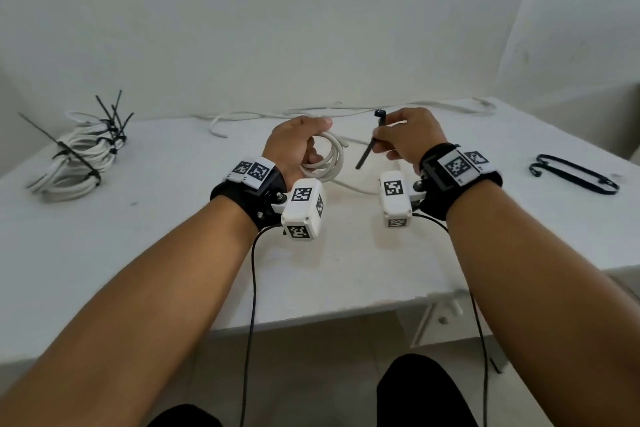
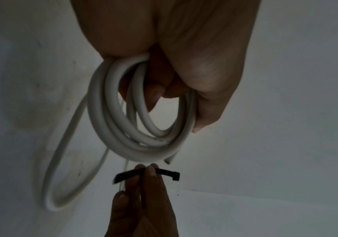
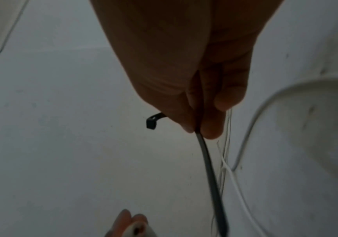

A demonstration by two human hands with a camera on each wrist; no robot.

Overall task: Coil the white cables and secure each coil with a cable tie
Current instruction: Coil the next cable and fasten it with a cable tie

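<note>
My left hand (image 1: 301, 146) grips a small coil of white cable (image 1: 330, 158) just above the white table (image 1: 173, 236). In the left wrist view the fingers curl through the coil (image 2: 135, 125), and its loose tail (image 2: 62, 168) loops down onto the table. My right hand (image 1: 405, 139) pinches a black cable tie (image 1: 370, 146) between thumb and fingers, a short way right of the coil. The tie's head (image 3: 152, 122) sticks out to one side of the pinch and its strap (image 3: 210, 176) runs toward the coil. The tie does not touch the cable.
A heap of coiled white cables (image 1: 76, 159) bound with black ties lies at the table's far left. Uncoiled white cable (image 1: 346, 113) runs along the back edge by the wall. Spare black ties (image 1: 575, 175) lie at the right. The table's front edge is close to my forearms.
</note>
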